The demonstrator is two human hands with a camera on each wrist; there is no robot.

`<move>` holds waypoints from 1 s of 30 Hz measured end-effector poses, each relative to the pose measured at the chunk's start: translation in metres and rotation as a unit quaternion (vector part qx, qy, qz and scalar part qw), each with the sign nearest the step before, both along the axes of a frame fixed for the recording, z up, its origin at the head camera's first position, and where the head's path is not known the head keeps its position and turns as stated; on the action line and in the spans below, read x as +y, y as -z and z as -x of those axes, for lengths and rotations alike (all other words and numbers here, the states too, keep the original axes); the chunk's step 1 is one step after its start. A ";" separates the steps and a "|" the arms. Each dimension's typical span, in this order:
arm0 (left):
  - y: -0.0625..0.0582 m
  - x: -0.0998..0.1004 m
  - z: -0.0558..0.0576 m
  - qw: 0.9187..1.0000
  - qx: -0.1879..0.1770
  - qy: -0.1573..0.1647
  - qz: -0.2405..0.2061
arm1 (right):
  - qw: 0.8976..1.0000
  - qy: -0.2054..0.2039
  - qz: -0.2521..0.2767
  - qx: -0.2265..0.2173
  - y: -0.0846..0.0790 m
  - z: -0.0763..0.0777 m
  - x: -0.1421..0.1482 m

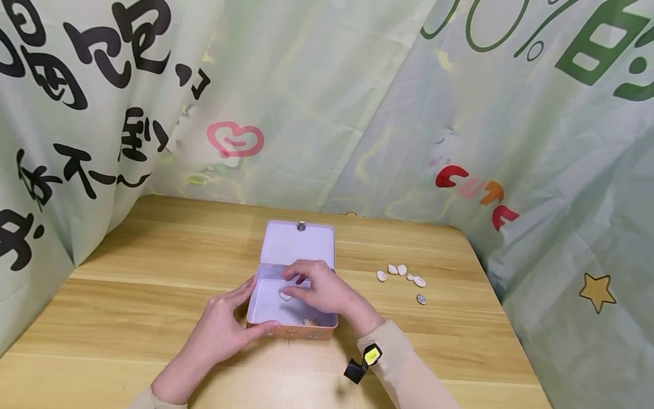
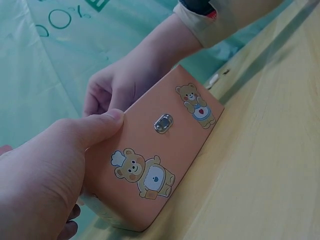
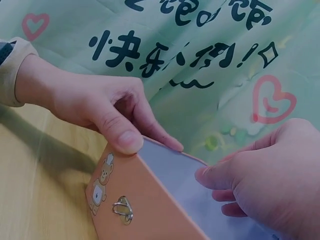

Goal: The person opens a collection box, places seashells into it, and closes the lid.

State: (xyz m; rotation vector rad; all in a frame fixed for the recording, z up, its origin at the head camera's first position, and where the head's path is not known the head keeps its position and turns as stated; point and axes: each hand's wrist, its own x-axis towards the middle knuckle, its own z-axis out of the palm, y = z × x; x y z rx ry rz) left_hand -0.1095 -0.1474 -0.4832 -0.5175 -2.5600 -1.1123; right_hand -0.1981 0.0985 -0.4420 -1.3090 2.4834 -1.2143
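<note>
A hinged tin box (image 1: 293, 332) stands on the table with its lavender lid (image 1: 298, 241) tipped back. Its orange front (image 2: 145, 155) carries bear pictures and a metal catch (image 2: 163, 123). My left hand (image 1: 222, 326) grips the box at its left front corner, thumb over the front wall and fingers along the side. Inside the box, my right hand (image 1: 319, 287) reaches down with thumb and forefinger apart. Just below that thumb lies a small white shell-like piece (image 1: 285, 296). A brownish shell-like piece (image 1: 310, 322) sits by the front wall inside.
Several small white shell-like pieces (image 1: 402, 270) lie on the table (image 1: 179, 255) to the right of the box. A greyish speckled piece (image 1: 421, 299) is nearer me. Printed curtains (image 1: 306, 113) hang behind the table and along both sides.
</note>
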 end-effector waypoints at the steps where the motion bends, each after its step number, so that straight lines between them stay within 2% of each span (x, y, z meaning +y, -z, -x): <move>1: 0.000 0.000 0.000 1.000 0.000 0.000 0.001 | 1.000 -0.002 0.007 -0.001 -0.001 0.000 0.001; 6: -0.001 0.000 -0.001 1.000 -0.004 -0.002 0.002 | 1.000 0.003 0.027 -0.003 -0.005 -0.002 0.011; 12: -0.001 0.001 -0.001 1.000 -0.009 -0.001 -0.002 | 0.999 0.036 0.037 -0.016 -0.015 -0.003 0.027; 19: 0.000 0.001 0.001 1.000 -0.005 -0.002 -0.001 | 0.995 0.072 0.074 0.008 -0.029 0.001 0.057; 24: 0.000 0.001 0.001 1.000 -0.003 -0.001 -0.003 | 0.990 0.113 0.076 0.021 -0.035 0.006 0.086; 30: 0.000 0.000 0.001 1.000 -0.011 0.000 -0.003 | 0.982 0.180 0.049 0.019 -0.032 0.010 0.123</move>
